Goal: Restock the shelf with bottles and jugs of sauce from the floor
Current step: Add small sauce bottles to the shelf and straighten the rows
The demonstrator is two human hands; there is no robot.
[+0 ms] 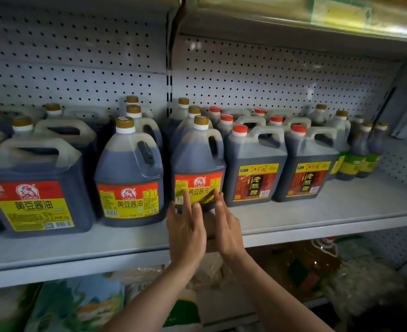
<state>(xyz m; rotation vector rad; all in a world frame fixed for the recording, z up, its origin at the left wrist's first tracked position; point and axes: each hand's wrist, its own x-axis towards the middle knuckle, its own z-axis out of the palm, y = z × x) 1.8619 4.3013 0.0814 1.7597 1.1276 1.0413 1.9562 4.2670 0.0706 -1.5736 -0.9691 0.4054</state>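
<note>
Released grip: both flat hands, left hand [185, 232] and right hand [227, 226], touch the rounded plastic jug's [197, 161] glossy label.

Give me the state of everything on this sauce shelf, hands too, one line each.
Round gold-capped soy sauce jug with red and yellow label: upright, capped, fingertips of both hands on its label.
Left hand: fingers straight, no grip.
Right hand: fingers straight, no grip.
Square red-capped dark vinegar jugs: upright, capped.
Grey metal shelf: bare front strip.
</note>
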